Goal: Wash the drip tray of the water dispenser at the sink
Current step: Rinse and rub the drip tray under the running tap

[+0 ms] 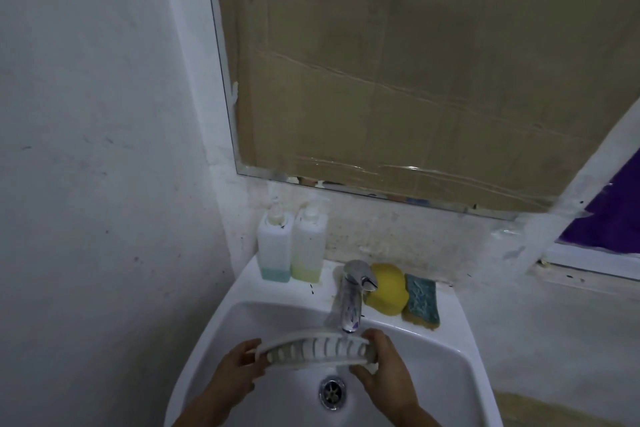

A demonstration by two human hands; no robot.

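Observation:
The white slotted drip tray (313, 349) is held level over the white sink (446, 362), just under the spout of the chrome tap (351, 300). My left hand (237, 369) grips its left end and my right hand (382, 369) grips its right end. The tray's slotted side faces me. I cannot tell whether water is running. The round metal drain (331, 391) lies directly below the tray.
Two pump bottles stand on the sink's back ledge, one with blue liquid (275, 246) and one with yellow liquid (308, 244). A yellow sponge (388, 288) and a teal scouring pad (420, 300) lie right of the tap. Above is a cardboard-covered mirror (415, 80).

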